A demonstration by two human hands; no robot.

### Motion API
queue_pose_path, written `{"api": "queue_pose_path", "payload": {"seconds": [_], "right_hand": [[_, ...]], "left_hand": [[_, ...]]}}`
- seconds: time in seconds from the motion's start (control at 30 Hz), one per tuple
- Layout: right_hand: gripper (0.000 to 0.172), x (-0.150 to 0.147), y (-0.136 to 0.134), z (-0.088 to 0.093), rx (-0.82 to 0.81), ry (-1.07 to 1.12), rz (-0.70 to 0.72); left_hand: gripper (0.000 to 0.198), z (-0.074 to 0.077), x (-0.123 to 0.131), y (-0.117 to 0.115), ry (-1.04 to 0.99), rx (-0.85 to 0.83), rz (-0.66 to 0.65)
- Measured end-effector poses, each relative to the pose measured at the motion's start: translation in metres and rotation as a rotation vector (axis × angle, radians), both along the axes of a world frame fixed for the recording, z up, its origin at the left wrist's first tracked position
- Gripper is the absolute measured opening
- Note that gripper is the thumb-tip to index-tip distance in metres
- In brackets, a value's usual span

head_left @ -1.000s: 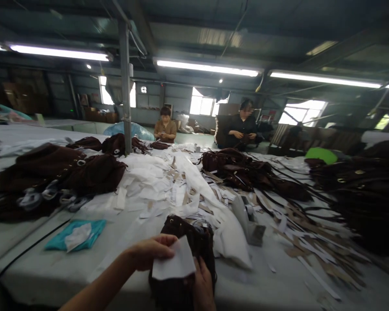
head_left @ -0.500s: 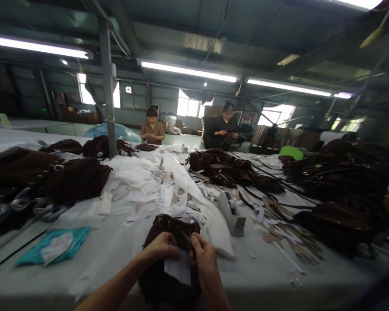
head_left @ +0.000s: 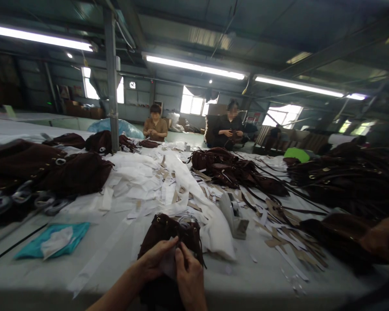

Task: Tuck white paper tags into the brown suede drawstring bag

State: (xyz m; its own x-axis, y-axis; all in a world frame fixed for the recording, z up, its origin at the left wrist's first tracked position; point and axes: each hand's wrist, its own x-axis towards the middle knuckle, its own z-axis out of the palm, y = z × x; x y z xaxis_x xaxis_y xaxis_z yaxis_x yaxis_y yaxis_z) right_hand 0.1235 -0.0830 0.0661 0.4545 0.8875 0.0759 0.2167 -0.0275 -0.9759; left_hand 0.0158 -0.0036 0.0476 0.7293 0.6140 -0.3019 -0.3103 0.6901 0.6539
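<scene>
A dark brown drawstring bag (head_left: 162, 289) with metal eyelets lies at the table's front edge, right before me. My left hand (head_left: 155, 259) is over the bag, its thumb and fingers pinched together. Close against it, my right hand (head_left: 188, 270) is pinched too, and the fingertips of both hands nearly meet. A thin whitish sheet (head_left: 169, 264) shows between the hands, seemingly held by the left. What the right fingertips grip is too small and hidden to make out. Past the hands, the bag's gathered top (head_left: 168, 222) has loose cords at its right side.
A grey tape dispenser (head_left: 233, 216) stands right of the bag, beside white sheeting (head_left: 217, 233). Paper strips (head_left: 288, 242) and piles of brown bags (head_left: 227, 166) cover much of the table. At left lies a teal packet (head_left: 79, 237). A co-worker's hand (head_left: 382, 235) reaches in at right.
My hands have drawn together over the bag; the right moved left and down. The whitish sheet, flat on the bag before, now shows between them. A co-worker's hand at right has come further in.
</scene>
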Motion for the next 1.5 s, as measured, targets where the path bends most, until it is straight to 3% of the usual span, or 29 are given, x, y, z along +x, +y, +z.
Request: {"api": "queue_pose_path", "payload": {"seconds": [0.1,0.27,0.4,0.5,0.77,1.0,1.13,1.3,1.5], "right_hand": [[0.038,-0.002,-0.006,0.004,-0.059,-0.123,0.127],[0.034,0.006,-0.002,0.0,-0.062,-0.222,0.21],[0.04,0.018,0.011,-0.009,-0.138,-0.28,0.103],[0.042,0.026,0.016,-0.012,-0.172,-0.323,0.101],[0.051,0.022,-0.005,-0.015,-0.175,-0.203,0.044],[0.046,0.004,-0.005,-0.026,-0.18,0.049,0.026],[0.042,-0.002,-0.003,-0.025,-0.185,-0.048,0.012],[0.043,-0.007,-0.008,-0.018,-0.14,-0.288,-0.111],[0.05,-0.003,-0.002,-0.002,-0.219,-0.269,-0.103]], "left_hand": [[0.029,0.003,-0.006,0.002,0.027,0.054,0.013],[0.03,0.002,-0.01,0.0,0.067,0.15,0.054],[0.036,-0.005,-0.006,0.002,0.115,0.26,0.132],[0.042,-0.011,-0.003,0.004,0.158,0.333,0.2],[0.051,-0.02,-0.007,0.002,0.151,0.291,0.309],[0.05,-0.011,-0.012,-0.002,0.027,0.203,0.22],[0.044,-0.007,-0.013,-0.004,0.074,0.193,0.138],[0.046,-0.004,-0.01,-0.006,0.155,0.264,0.167],[0.047,-0.003,-0.006,-0.003,0.189,0.366,0.172]]}}
